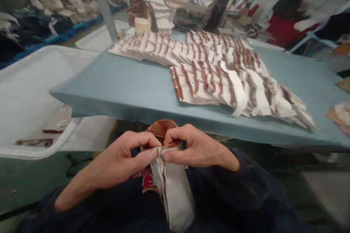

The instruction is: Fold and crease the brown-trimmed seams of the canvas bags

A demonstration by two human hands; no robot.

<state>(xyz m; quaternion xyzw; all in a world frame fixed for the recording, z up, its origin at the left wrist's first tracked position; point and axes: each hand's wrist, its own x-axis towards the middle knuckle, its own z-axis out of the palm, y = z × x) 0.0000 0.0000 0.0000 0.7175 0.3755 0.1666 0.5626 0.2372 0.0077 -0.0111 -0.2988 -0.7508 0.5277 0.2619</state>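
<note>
Close to my body, in the lower middle of the head view, I hold a pale fabric piece with a dark brown seam running down it. At its upper edge my left hand pinches the cloth between thumb and fingers. My right hand grips the same edge, its thumb almost touching the left thumb. Behind the hands a brown, rounded part shows; whether it belongs to the same piece I cannot tell. The pale cloth hangs down over my dark clothing, where some red print is visible.
A table with a blue-green cover stands in front of me. Overlapping stacks of pale, brown-edged fabric pieces lie on it, with white strips on top. A white bin holding a few pieces stands at left. A pole rises behind.
</note>
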